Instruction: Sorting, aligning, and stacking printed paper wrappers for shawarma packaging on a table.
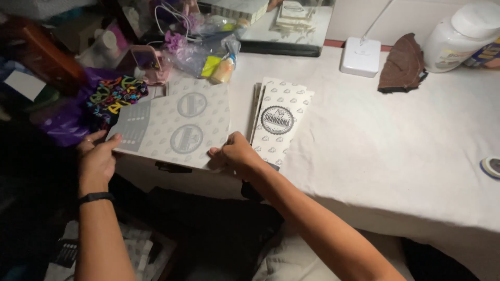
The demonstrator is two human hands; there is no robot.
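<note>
Home worktable (396, 156) — cluttered packaging (281, 122).

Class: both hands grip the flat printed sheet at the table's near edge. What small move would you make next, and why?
Probably slide the printed sheet further onto the table: the left hand and right hand pinch its near corners, which overhang the edge.

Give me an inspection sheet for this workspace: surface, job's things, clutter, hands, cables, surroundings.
Surface: white cloth-covered table.
Job's things: flat patterned paper sheet at the near edge; stack of folded patterned sleeves beside it.
Clutter: purple bag, multicoloured cloth, clear plastic bag, brown cloth piece, white tub, tape roll.
Hands: left hand and right hand each grip a near corner of the sheet.
Cables: white cord from the white box.
Surroundings: dim; dark floor below.
</note>
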